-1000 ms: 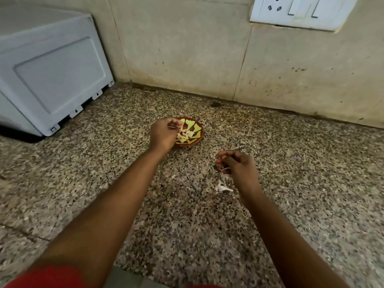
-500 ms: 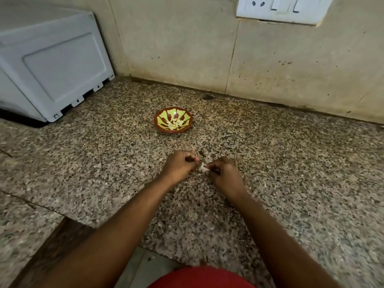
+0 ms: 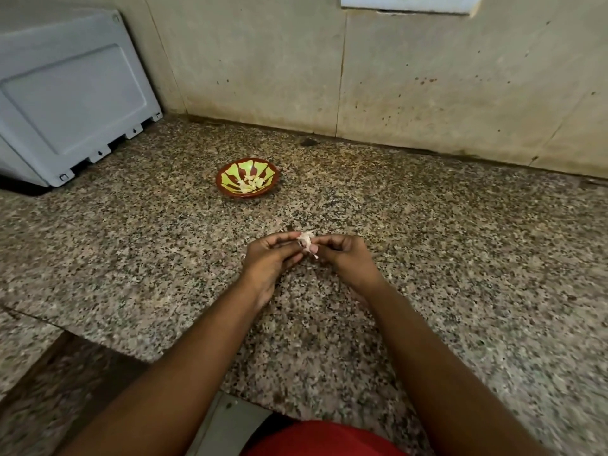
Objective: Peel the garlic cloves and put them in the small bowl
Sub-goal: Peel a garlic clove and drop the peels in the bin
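A small brown bowl [image 3: 223,181] with a green pattern sits on the granite counter and holds several peeled garlic cloves [image 3: 251,184]. Nearer to me, my left hand [image 3: 271,258] and my right hand [image 3: 345,260] meet above the counter. Between their fingertips they pinch one garlic clove [image 3: 306,240] with pale, loose skin. The bowl lies beyond the hands and slightly to the left, apart from them.
A grey appliance [image 3: 65,97] stands at the back left against the tiled wall [image 3: 427,77]. A white switch plate [image 3: 408,3] is on the wall above. The speckled counter [image 3: 477,258] has a stepped front edge at lower left. Small skin scraps lie by the hands.
My left hand has left the bowl and come back to meet the right hand. Both now grip a garlic clove that lay on the counter a second ago.
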